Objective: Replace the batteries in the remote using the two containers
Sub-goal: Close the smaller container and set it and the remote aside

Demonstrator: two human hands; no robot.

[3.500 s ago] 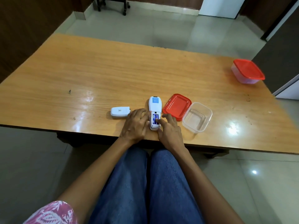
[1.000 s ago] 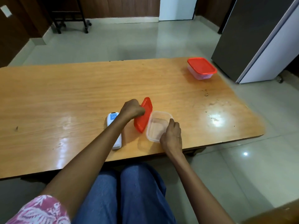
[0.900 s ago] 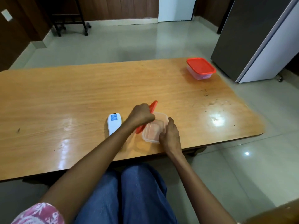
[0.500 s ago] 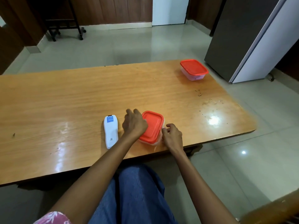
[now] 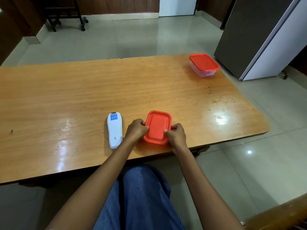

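A white remote [image 5: 114,130] lies face down near the table's front edge, its back cover closed. To its right stands a small clear container with its red lid [image 5: 157,127] on top. My left hand [image 5: 136,130] grips the lid's left edge. At the lid's right edge, my right hand [image 5: 176,134] presses with its thumb on top. A second clear container with a red lid [image 5: 204,64] stands shut at the far right corner. No batteries are visible.
The wooden table [image 5: 83,90] ends just right of the far container. A grey fridge [image 5: 259,35] stands beyond that corner. A dark wheeled stand [image 5: 66,12] is on the floor at the back left. My knees in blue jeans are below the table's front edge.
My left hand lifted the red lid from the table and set it on the open container. Both hands now press on its edges. Earlier the remote's battery bay was open; now its cover is on.
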